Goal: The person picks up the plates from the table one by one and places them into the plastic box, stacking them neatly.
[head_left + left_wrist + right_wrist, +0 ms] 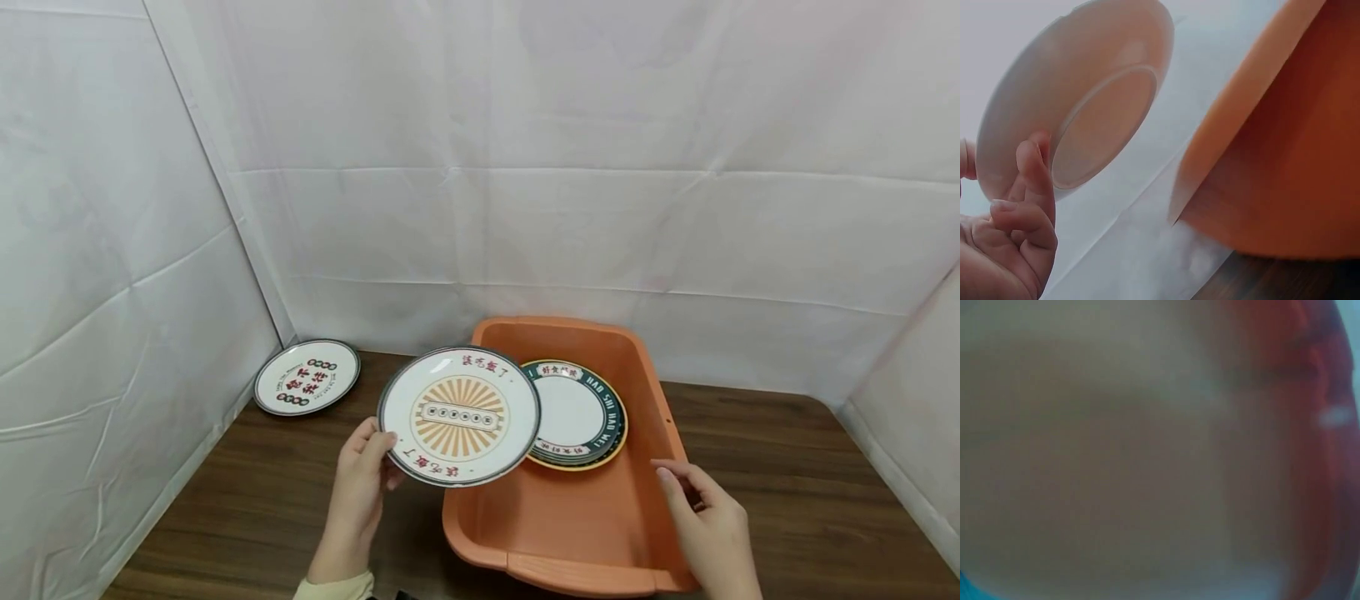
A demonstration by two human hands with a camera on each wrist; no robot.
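Thumb on top and fingers beneath, my left hand (363, 475) pinches the near left rim of a white plate (517, 417) with a sunburst pattern. This plate is held tilted in the air, partly over the left side of an orange basin (480, 554). From below, the left wrist view shows the plate's pale underside (1104, 125) and its foot ring. Inside the basin lies a green-rimmed plate (573, 408) on top of a yellow-edged one, partly hidden by the held plate. Holding nothing, my right hand (708, 525) is at the basin's right rim with loosely bent fingers; contact cannot be told.
Another white plate (307, 379) with red lettering lies at the back left of the brown wooden table (810, 492). White cloth walls (570, 225) stand behind the table and at both sides. The right wrist view is too blurred to make out.
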